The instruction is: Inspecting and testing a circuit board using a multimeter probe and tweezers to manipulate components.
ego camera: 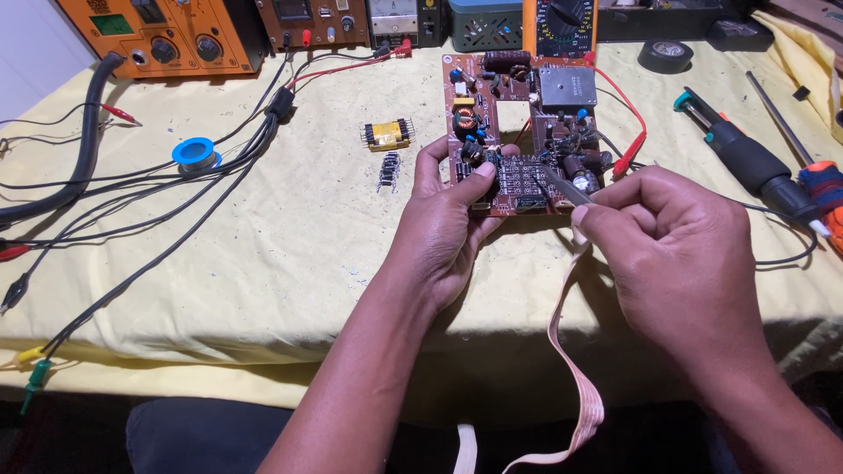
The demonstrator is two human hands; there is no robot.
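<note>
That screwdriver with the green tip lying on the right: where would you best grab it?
Grip the screwdriver around its thick black handle, coming from above. It lies flat on the yellow cloth, slanting, with open cloth either side of the handle.

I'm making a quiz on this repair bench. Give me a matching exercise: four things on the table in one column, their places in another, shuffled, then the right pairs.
Things:
1. circuit board
2. solder spool
3. black tape roll
4. probe

Places:
A. pinched in the right hand
B. far right, near the table's back edge
C. gripped at its near edge by the left hand
D. left, among the black cables

Pairs: 1-C, 2-D, 3-B, 4-A
</note>
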